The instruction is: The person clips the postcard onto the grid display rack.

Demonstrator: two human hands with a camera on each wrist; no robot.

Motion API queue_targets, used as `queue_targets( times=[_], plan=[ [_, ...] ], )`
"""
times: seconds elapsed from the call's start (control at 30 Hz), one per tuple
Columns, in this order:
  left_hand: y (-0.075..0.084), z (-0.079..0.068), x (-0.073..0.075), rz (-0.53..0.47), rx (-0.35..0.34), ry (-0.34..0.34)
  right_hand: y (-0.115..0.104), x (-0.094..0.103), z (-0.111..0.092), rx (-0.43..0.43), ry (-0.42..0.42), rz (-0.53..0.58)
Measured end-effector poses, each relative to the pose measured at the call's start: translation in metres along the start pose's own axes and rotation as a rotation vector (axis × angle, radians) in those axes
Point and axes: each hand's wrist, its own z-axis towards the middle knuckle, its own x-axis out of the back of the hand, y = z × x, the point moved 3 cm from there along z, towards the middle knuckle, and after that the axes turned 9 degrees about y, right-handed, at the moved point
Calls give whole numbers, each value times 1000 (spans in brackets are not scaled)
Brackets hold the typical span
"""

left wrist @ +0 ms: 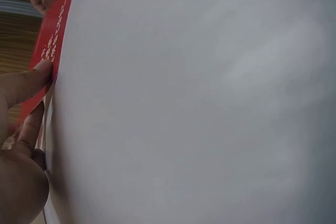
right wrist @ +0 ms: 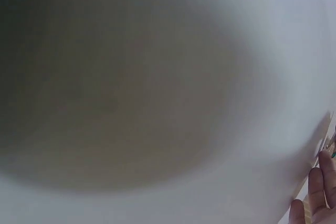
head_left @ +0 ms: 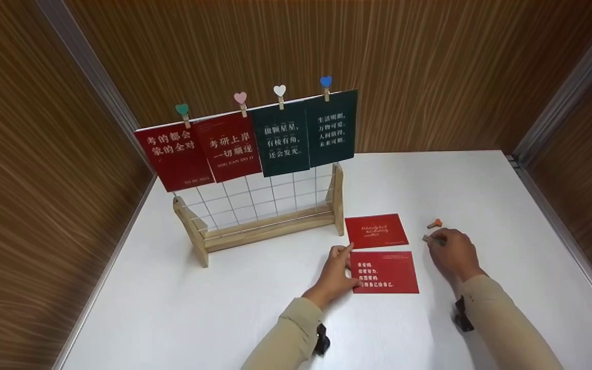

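Observation:
At the left edge of a red card (head_left: 385, 272) printed with white Chinese characters is my left hand (head_left: 333, 275). In the left wrist view the thumb (left wrist: 39, 73) lies on the card's face and a finger is at its edge, pinching it. My right hand (head_left: 452, 252) pinches a small wooden clothespin (head_left: 426, 238) with a bit of green showing; the fingers cover most of it. Just beyond that hand lies a clothespin with an orange top (head_left: 435, 223). A second red card (head_left: 376, 230) with cursive writing lies directly behind the first.
A wire-grid rack on a wooden stand (head_left: 270, 228) stands to the left. Two red cards (head_left: 183, 162) and two dark green cards (head_left: 333, 128) hang along its top, clipped by heart clothespins. Wood-grain panels (head_left: 301, 46) surround the white table (head_left: 136, 308).

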Motion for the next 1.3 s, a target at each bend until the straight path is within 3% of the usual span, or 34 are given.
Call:
queue_targets(
  times=[0.2, 0.33, 0.57, 0.93, 1.13, 1.3],
  plan=[
    [0, 2, 3, 13, -19, -3, -3, 4, 3, -3, -32, 11],
    [1, 3, 5, -58, -29, -6, -7, 7, 6, 13, -66, 13],
    [2, 4, 9, -119, 9, -30, -15, 8, 7, 123, -37, 100],
    [-3, 6, 20, -146, 12, -43, -10, 8, 7, 97, -62, 202],
    [-8, 2, 24, -229, 63, -84, -10, 6, 4, 96, -98, 223],
    [-13, 1, 32, -224, 94, -62, -14, 5, 2, 82, -87, 329]
  ],
)
